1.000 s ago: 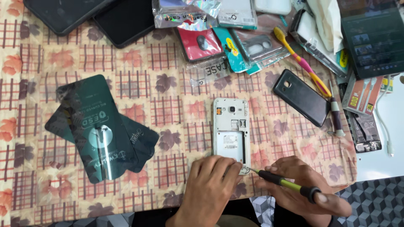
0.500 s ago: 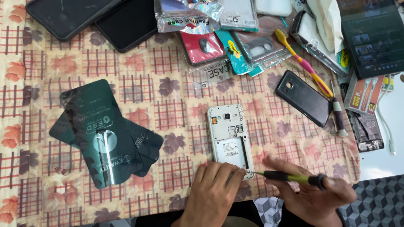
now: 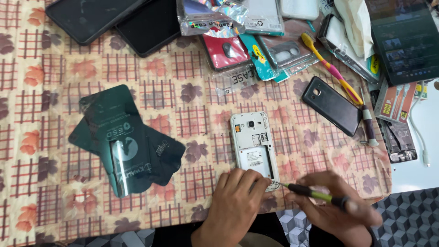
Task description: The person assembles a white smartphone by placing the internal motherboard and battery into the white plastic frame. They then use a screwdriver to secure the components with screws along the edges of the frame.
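— Down at the counter's (image 3: 137, 68) near edge, we've got the white phone (image 3: 254, 147) lying face down, back cover off.
— And our left hand (image 3: 235, 206) pins its lower end, fingers curled onto it.
— Right hand (image 3: 338, 208): grip clenched around the yellow-green screwdriver (image 3: 315, 195), tip touching the phone's bottom corner.
— Black back cover (image 3: 331, 111) lies well apart, beside a toothbrush (image 3: 331, 68).

My left hand (image 3: 235, 201) hid the phone's (image 3: 253, 144) bottom edge at 6 o'clock. Screwdriver (image 3: 315, 195) tip too small to tell, my right hand (image 3: 336, 208) blurred. Tablet (image 3: 404, 39) cut off approx 2 o'clock.
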